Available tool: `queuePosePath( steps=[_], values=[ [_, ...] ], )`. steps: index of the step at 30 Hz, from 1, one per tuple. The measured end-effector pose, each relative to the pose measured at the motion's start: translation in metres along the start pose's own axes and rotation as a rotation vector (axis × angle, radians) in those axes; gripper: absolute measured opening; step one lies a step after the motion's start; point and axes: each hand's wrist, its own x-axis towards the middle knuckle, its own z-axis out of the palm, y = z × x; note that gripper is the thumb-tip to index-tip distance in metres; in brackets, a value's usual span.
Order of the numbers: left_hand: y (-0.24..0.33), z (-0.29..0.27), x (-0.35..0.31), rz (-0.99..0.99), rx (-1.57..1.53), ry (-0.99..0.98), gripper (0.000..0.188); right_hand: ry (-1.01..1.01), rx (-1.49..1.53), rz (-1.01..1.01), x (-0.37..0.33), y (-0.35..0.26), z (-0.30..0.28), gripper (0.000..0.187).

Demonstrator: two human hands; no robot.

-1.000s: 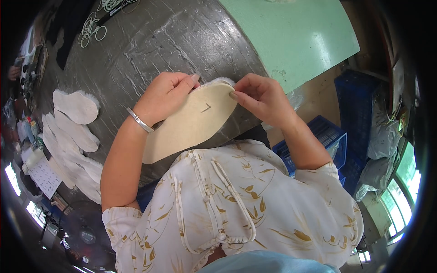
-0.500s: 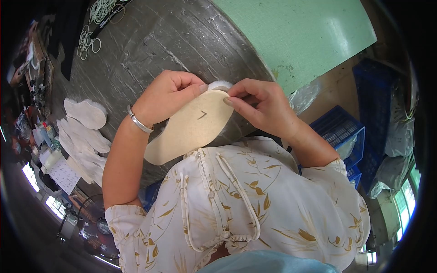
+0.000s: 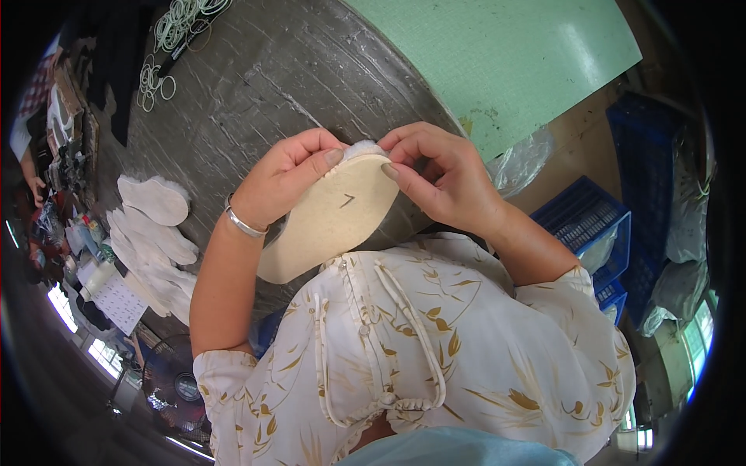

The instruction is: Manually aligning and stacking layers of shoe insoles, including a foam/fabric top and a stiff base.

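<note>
A cream-coloured insole with a small dark mark slants over the table's near edge, its narrower end toward my body. White fluffy fleece shows along its far end, apparently lying underneath. My left hand, a bracelet on its wrist, pinches the insole's far left edge with the thumb on top. On the far right edge my right hand grips it between thumb and bent fingers. The fingertips under the insole are hidden.
White fleece-backed pieces lie piled on the left of the dark table. Pale rubber bands and a black marker lie at the far left. A green board adjoins on the right. Blue crates stand right, a fan lower left.
Both hands keep their grip on the insole's far end. My left thumb has shifted slightly left, and more fleece shows between the hands. Another person's hand has appeared at the far left.
</note>
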Motion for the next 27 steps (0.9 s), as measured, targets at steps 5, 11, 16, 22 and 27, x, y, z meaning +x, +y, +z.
queuePosePath(
  steps=[5, 11, 16, 22, 27],
  values=[
    [0.01, 0.01, -0.011, 0.125, -0.009, -0.022, 0.03, -0.027, 0.05, 0.081, 0.001, -0.01, 0.0, 0.021],
    [0.013, 0.004, -0.03, 0.203, -0.026, 0.008, 0.026, -0.118, 0.1, 0.049, -0.001, -0.012, 0.012, 0.061],
    [0.008, 0.027, -0.066, 0.601, 0.476, 0.565, 0.038, -0.199, 0.196, -0.029, -0.001, -0.035, 0.031, 0.055],
    [-0.019, 0.096, -0.13, 0.758, 0.78, 0.974, 0.05, -0.298, 0.356, -0.077, -0.002, -0.07, 0.06, 0.054],
    [-0.038, 0.108, -0.157, 0.866, 0.44, 1.136, 0.039, -0.56, 0.466, -0.193, -0.011, -0.101, 0.09, 0.053]
  ],
)
